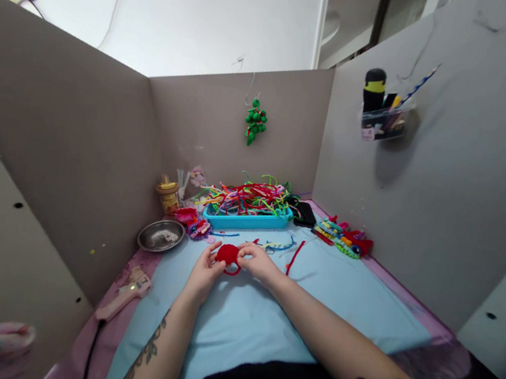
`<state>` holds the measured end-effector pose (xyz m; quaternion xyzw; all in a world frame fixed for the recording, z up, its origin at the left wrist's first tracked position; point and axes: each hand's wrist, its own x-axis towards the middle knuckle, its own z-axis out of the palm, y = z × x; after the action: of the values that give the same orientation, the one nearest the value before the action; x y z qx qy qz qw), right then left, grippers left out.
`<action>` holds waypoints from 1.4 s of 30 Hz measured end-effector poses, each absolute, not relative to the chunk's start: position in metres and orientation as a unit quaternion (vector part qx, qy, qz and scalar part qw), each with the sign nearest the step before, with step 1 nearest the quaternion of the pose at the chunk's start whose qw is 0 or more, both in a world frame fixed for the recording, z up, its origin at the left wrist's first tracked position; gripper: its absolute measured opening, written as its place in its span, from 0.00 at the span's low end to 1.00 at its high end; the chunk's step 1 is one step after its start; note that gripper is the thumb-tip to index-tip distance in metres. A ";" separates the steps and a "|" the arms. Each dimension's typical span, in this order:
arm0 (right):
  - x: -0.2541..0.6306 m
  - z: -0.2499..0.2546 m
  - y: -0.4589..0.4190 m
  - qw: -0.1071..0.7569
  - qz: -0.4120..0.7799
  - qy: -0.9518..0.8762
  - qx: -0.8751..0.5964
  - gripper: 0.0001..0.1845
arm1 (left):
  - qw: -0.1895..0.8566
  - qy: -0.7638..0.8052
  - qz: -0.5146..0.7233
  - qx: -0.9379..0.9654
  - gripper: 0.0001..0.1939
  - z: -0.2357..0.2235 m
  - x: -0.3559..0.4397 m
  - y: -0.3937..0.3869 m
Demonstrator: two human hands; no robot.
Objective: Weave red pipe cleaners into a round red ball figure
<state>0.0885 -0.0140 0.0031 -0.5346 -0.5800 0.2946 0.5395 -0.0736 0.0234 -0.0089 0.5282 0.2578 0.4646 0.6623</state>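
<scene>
Between both hands, a little above the blue cloth [256, 323], is a round red piece [228, 254] that looks made of fuzzy pipe cleaner, with a thin red loop hanging at its lower right. My left hand [205, 270] pinches its left side between thumb and fingers. On the right edge, the fingertips of my right hand [257, 262] are closed on the same piece. A loose red pipe cleaner [295, 258] lies on the cloth to the right. Just beyond the hands are blue and yellow pipe cleaner pieces [279, 245].
A blue tray [248, 221] heaped with coloured pipe cleaners stands at the back. To the left are a metal bowl [161, 236] and a pink glue gun [125, 297]. Colourful finished pieces [345, 238] and a black phone-like object [305, 214] lie back right. Grey partitions enclose the table.
</scene>
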 end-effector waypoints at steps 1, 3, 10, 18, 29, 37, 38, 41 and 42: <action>0.089 0.003 -0.014 0.539 0.296 -0.579 -0.535 0.04 | 0.661 0.257 0.464 0.531 0.37 -0.008 -0.074 0.023; 0.089 0.002 -0.014 0.537 0.300 -0.580 -0.534 0.04 | 0.659 0.255 0.461 0.537 0.36 -0.006 -0.074 0.021; 0.090 0.000 -0.011 0.528 0.296 -0.591 -0.532 0.06 | 0.656 0.255 0.456 0.545 0.36 -0.004 -0.073 0.019; 0.099 0.002 -0.010 0.525 0.261 -0.596 -0.549 0.04 | 0.669 0.251 0.466 0.522 0.39 -0.001 -0.075 0.019; 0.093 -0.001 -0.008 0.532 0.266 -0.602 -0.533 0.04 | 0.665 0.257 0.463 0.526 0.38 0.002 -0.074 0.015; 0.090 -0.002 -0.009 0.523 0.259 -0.610 -0.535 0.06 | 0.655 0.252 0.464 0.540 0.36 0.001 -0.073 0.014; 0.091 -0.002 -0.009 0.521 0.255 -0.614 -0.536 0.06 | 0.651 0.255 0.464 0.544 0.35 0.001 -0.073 0.014; 0.092 -0.002 -0.008 0.512 0.241 -0.624 -0.539 0.06 | 0.643 0.262 0.468 0.547 0.36 -0.001 -0.072 0.016; 0.092 -0.002 -0.007 0.509 0.235 -0.627 -0.541 0.06 | 0.642 0.263 0.470 0.546 0.36 -0.001 -0.072 0.017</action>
<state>0.0925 -0.0073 -0.0017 -0.5412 -0.6272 0.2347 0.5085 -0.0724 0.0165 -0.0011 0.5457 0.2630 0.4703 0.6417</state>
